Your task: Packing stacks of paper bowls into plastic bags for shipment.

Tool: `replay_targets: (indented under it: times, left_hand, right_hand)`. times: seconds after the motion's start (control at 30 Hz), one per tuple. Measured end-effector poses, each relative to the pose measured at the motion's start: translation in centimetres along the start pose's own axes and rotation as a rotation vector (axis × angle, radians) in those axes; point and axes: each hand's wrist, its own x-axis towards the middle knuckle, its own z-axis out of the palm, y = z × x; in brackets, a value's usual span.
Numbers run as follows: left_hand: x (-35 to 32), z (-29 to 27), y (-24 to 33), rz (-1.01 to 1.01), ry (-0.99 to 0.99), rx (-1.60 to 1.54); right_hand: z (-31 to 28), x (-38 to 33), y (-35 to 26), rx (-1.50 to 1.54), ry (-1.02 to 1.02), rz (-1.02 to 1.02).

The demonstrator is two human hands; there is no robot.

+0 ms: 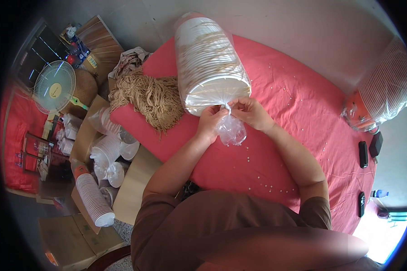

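Observation:
A long stack of white buckets [212,54] lies on the red cloth [276,144], wrapped in a clear plastic bag, with tan cords showing along its side. The open rim of the end bucket faces me. Here the bag's mouth [232,131] is gathered into a twisted neck, its loose clear end hanging below. My left hand [209,122] pinches the neck from the left. From the other side, my right hand [255,115] grips it with thumb and fingers. Whether a tie or knot is at the neck is too small to tell.
A heap of tan cords [151,101] lies left of the stack. Another bagged stack of buckets [382,90] stands at the right by the wall. An open cardboard box [138,183] at the left holds several sleeved cup stacks. Small white bits [265,185] dot the cloth.

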Motion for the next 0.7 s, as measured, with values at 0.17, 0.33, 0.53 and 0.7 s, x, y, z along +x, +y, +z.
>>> replay_targets:
  times: [0.17,0.33,0.53,0.7]
  left_hand:
    - [-0.2,0.5,0.1,0.025,0.049,-0.03]
    - [0.0,0.1,0.7,-0.058,-0.038,-0.076]
    - [-0.2,1.6,1.4,-0.091,-0.01,0.077]
    - [-0.4,2.2,1.6,-0.051,0.005,0.141]
  right_hand:
    - [0.3,-0.1,-0.6,-0.069,0.033,-0.041]
    - [0.3,0.0,0.0,-0.052,0.047,-0.065]
    - [0.6,-0.5,-1.1,-0.543,0.162,-0.063]
    - [0.3,-0.7,-2.0,-0.513,0.078,-0.224]
